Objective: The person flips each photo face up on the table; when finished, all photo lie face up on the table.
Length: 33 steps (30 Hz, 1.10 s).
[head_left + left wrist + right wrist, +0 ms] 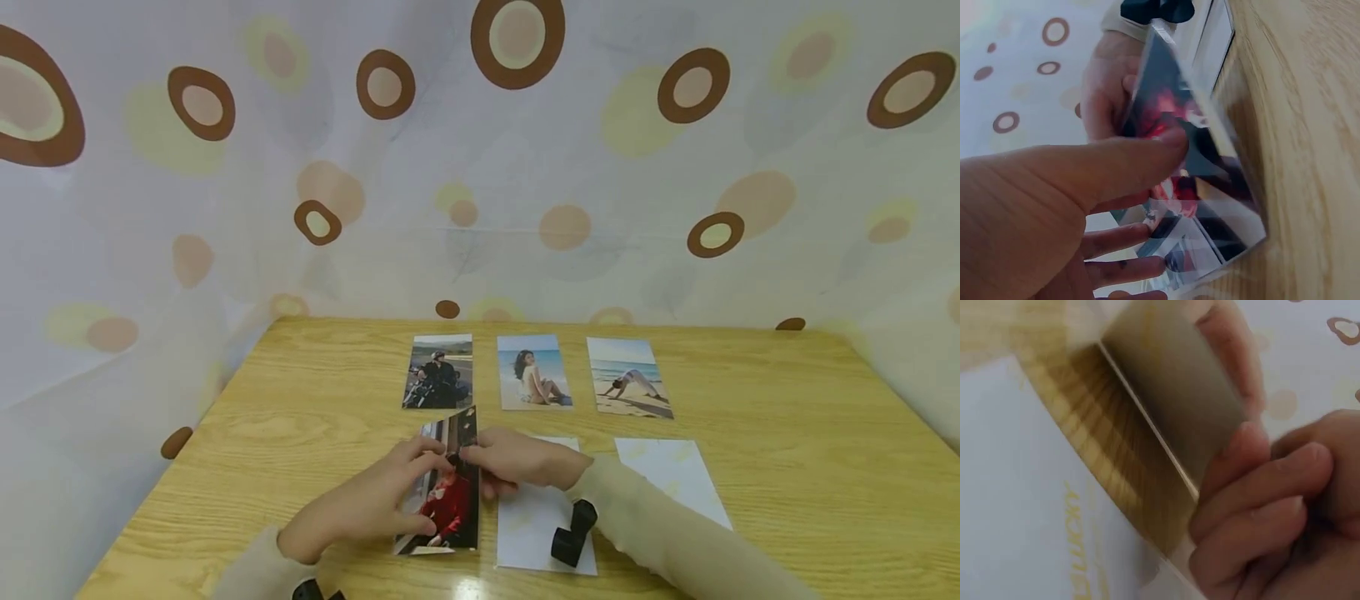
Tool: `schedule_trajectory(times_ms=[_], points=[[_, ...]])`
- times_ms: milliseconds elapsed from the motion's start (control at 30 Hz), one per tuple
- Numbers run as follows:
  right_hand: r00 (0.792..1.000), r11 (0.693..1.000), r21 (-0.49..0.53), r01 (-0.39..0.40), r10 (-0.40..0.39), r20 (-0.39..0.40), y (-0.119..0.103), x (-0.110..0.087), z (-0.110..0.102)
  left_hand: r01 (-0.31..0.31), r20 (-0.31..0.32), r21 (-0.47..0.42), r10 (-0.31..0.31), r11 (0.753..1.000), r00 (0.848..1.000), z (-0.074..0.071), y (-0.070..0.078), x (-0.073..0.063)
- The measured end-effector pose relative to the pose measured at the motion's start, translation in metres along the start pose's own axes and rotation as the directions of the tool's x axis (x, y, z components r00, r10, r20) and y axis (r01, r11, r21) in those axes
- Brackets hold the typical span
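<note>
A glossy photo print (448,508) of a seated figure in red is held tilted up off the table in the head view. My right hand (517,458) pinches its right edge near the top, thumb on the picture side and curled fingers behind. My left hand (375,492) reaches over the picture from the left, thumb and fingers spread and lightly bent along its face. The left wrist view shows the thumb (1141,159) crossing in front of the print. Its plain back (1175,381) faces the right wrist view, where my curled fingers (1250,519) are at the edge.
Three photos lie picture side up in a back row: a motorcyclist (438,372), a sitter on a beach (534,372) and a bending figure (630,377). Two prints lie white side up, one under my right forearm (536,529), another farther right (671,471). Patterned cloth (450,150) hangs behind.
</note>
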State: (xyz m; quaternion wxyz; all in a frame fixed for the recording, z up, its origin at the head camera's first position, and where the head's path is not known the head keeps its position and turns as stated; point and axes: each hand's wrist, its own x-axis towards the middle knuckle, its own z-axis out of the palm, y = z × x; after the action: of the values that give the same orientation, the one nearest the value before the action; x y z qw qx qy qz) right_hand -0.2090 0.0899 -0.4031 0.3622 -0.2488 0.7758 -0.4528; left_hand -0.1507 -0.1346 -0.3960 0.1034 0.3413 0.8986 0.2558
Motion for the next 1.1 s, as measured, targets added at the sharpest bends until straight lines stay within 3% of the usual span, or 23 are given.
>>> schedule_trajectory(times_ms=[167, 300, 400, 600, 800, 1100], points=[[0.995, 0.975, -0.220, 0.024, -0.046, -0.092, 0.001, -0.003, 0.002, 0.019, 0.048, 0.064, -0.022, 0.998, 0.999, -0.001, 0.000, -0.001], [0.971, 0.944, -0.331, 0.016, -0.093, -0.218, 0.005, -0.002, 0.003, 0.083, 0.092, 0.094, -0.092, 0.992, 0.991, -0.006, -0.001, -0.006], [0.958, 0.928, -0.372, 0.010, -0.116, -0.264, 0.008, -0.001, 0.002, 0.120, 0.105, 0.110, -0.132, 0.987, 0.986, -0.009, -0.002, -0.008], [0.949, 0.907, -0.414, 0.078, -0.196, -0.249, 0.011, -0.003, -0.006, 0.111, 0.116, 0.138, -0.127, 0.984, 0.985, -0.011, -0.003, -0.007], [0.946, 0.914, -0.377, 0.148, -0.243, -0.216, 0.018, -0.025, -0.019, 0.108, 0.098, 0.117, -0.120, 0.987, 0.988, -0.009, -0.005, -0.005], [0.944, 0.915, -0.371, 0.156, -0.249, -0.217, 0.027, -0.069, -0.030, -0.014, -0.030, 0.031, 0.015, 0.999, 0.999, -0.007, 0.001, 0.001]])
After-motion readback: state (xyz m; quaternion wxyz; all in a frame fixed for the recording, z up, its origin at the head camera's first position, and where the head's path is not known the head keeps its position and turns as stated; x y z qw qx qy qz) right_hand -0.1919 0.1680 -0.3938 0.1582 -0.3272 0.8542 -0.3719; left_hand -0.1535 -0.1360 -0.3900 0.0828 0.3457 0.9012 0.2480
